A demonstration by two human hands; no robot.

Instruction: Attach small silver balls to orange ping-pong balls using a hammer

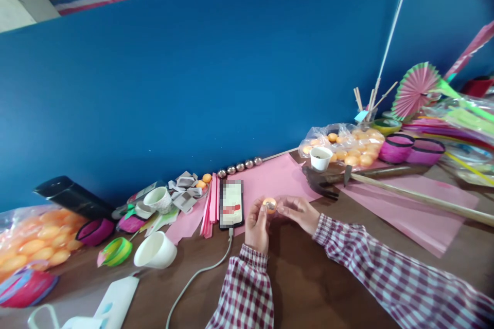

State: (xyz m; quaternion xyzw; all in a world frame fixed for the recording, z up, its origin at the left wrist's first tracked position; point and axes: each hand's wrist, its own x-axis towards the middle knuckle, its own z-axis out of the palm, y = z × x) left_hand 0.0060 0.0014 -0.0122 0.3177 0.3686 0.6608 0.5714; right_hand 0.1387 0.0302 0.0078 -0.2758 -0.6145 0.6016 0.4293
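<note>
Over the brown table, my left hand (256, 224) pinches a small orange ball (273, 201) between thumb and fingers. A greyish, shiny patch shows on the ball's face; I cannot make out what it is. My right hand (300, 211) meets the ball from the other side, its thumb and fingertips closed at the edge. Just left of my hands lies a phone (236, 200) with a white cable (205, 269) plugged in. Pink paper (278, 177) spreads behind them, and a row of shiny metal balls (240, 167) runs along the wall.
On the right are a hammer (417, 193), a dark claw-ended tool (322, 185), a white cup (320, 158) and bagged orange balls (357, 150). A tipped white cup (155, 251), a power strip (118, 298) and more bagged orange balls (42, 239) are left. A blue wall (216, 77) rises behind.
</note>
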